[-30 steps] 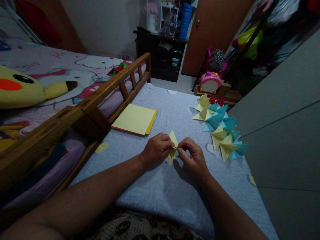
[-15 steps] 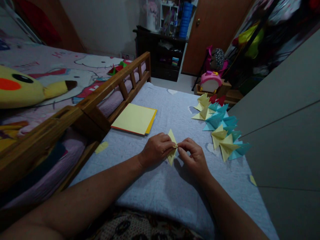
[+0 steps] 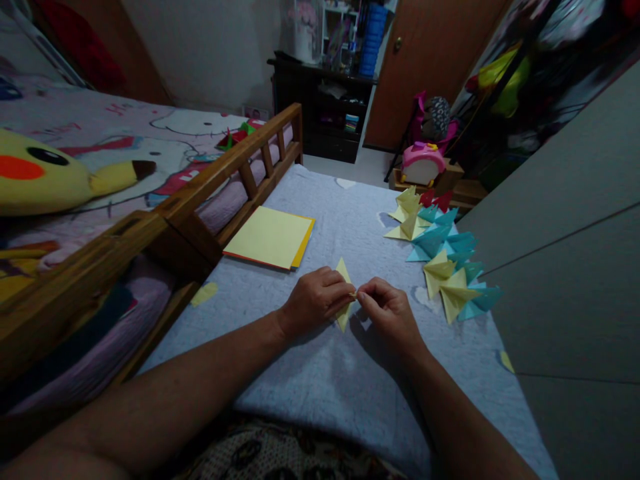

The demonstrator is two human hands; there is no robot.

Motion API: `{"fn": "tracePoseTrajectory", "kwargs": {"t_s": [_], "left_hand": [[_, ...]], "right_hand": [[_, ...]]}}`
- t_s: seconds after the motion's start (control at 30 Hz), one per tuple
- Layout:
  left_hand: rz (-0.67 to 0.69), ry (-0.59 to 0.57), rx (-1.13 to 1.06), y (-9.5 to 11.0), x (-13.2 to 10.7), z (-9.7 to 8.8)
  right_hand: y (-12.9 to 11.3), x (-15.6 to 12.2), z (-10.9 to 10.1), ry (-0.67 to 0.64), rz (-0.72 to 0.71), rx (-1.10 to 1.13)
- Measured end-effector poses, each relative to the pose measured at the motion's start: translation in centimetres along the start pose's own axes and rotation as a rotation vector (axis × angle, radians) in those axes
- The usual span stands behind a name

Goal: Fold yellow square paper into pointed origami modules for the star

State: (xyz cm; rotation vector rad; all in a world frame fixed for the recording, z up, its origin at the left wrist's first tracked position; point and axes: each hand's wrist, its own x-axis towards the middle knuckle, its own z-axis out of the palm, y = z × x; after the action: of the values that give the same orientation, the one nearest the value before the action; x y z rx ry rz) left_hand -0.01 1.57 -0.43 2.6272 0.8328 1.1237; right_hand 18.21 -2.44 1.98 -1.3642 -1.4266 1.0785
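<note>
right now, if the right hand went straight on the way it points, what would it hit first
Most likely the left hand, fingertips first, just across from the right hand at the pale yellow folded paper; depth is unclear, so the paper's edge might come first.

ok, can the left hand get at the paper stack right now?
Likely yes: the stack lies close ahead of the left hand with nothing standing between, though that hand is busy holding the yellow fold.

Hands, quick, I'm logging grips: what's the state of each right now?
Left hand: closed, holding the folded paper under its fingers.
Right hand: closed, thumb and finger pinching the same paper's small tip.
</note>
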Motion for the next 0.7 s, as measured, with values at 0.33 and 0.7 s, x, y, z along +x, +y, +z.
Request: {"fn": "tracePoseTrajectory", "kwargs": {"t_s": [0.33, 0.7], "left_hand": [[-0.102, 0.034, -0.279, 0.09, 0.44, -0.59], [-0.098, 0.010, -0.273, -0.08, 0.23, -0.47]], "right_hand": [[0.12, 0.32, 0.07, -0.031, 0.188, 0.165], [0.54, 0.36, -0.01, -0.062, 0.274, 0.295]]}}
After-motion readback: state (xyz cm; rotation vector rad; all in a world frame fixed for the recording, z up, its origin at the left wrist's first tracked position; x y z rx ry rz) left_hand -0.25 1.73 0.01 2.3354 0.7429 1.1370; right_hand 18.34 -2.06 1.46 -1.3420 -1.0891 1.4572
